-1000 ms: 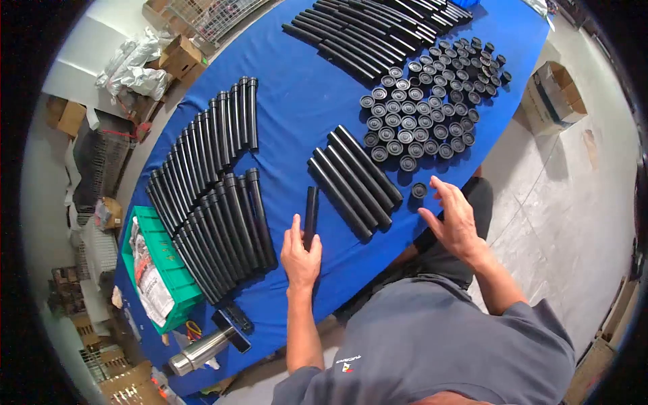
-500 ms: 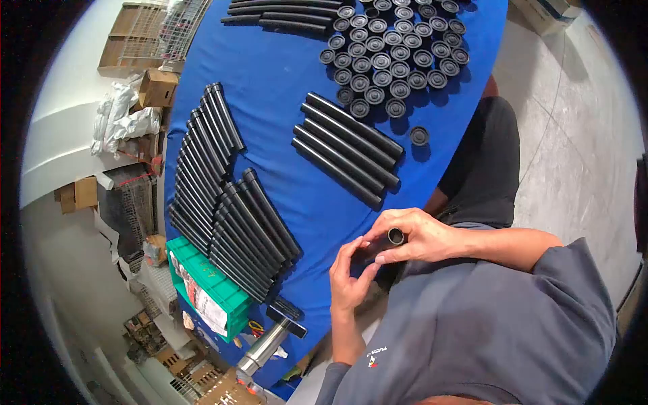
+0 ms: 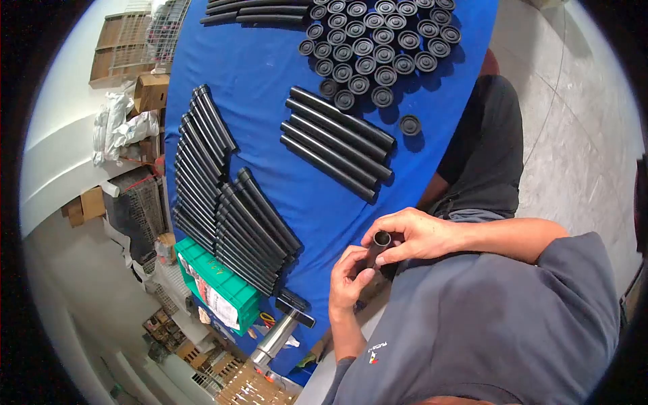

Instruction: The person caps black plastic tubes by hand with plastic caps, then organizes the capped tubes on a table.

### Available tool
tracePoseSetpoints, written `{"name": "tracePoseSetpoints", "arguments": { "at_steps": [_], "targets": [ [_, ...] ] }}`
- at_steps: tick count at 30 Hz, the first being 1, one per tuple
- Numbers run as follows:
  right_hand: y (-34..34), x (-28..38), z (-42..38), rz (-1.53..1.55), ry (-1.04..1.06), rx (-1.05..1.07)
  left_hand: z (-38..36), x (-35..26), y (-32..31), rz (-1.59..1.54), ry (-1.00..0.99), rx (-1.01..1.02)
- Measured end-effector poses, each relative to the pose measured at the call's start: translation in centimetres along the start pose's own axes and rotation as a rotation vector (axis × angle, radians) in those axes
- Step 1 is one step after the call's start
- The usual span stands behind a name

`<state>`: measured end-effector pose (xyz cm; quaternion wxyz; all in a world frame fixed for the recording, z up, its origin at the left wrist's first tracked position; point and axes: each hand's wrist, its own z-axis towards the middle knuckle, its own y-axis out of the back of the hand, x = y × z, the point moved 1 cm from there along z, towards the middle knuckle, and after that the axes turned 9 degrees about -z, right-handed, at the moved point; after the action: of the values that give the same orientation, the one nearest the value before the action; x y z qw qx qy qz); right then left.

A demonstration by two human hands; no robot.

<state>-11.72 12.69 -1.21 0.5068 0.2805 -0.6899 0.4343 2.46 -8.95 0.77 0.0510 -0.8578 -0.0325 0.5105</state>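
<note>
A black tube (image 3: 379, 251) stands roughly upright in front of my torso, its open round end facing up. My right hand (image 3: 417, 236) is wrapped around it near the top, thumb in front and fingers behind. Lower down, my left hand (image 3: 351, 280) has curled fingers and thumb against the tube. The tube's bottom end is hidden by my hands. Several loose black tubes (image 3: 337, 145) lie side by side on the blue cloth beyond my hands. A single round black cap (image 3: 410, 125) sits beside them, near the table edge.
Many round black caps (image 3: 383, 54) are grouped on the blue-covered table (image 3: 260, 81). Rows of black tubes with wider ends (image 3: 202, 148) lie on the left, beside a green crate (image 3: 219, 283). A metal cylinder (image 3: 275, 341) and scissors (image 3: 267, 318) are close by.
The view has shifted slightly. My left hand has closed in on the tube beside my right hand, and the tube now shows more of its side below the open end.
</note>
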Motion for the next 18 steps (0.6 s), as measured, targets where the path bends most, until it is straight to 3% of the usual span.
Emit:
{"name": "tracePoseSetpoints", "arguments": {
  "at_steps": [9,13,16,18],
  "targets": [
    [-0.1,-0.2,0.0,-0.027,-0.026,-0.026,-0.7,0.7,0.1,-0.300,0.132,0.033],
    [0.0,0.5,0.1,-0.126,-0.010,-0.030,-0.6,0.8,-0.3,-0.292,0.039,0.073],
    [-0.1,1.4,0.2,-0.212,0.163,-0.202,-0.6,0.0,-1.0,-0.240,0.089,0.031],
    [0.0,0.3,0.4,-0.285,0.244,-0.167,-0.8,-0.5,-0.7,-0.205,0.148,0.085]
  ]
}}
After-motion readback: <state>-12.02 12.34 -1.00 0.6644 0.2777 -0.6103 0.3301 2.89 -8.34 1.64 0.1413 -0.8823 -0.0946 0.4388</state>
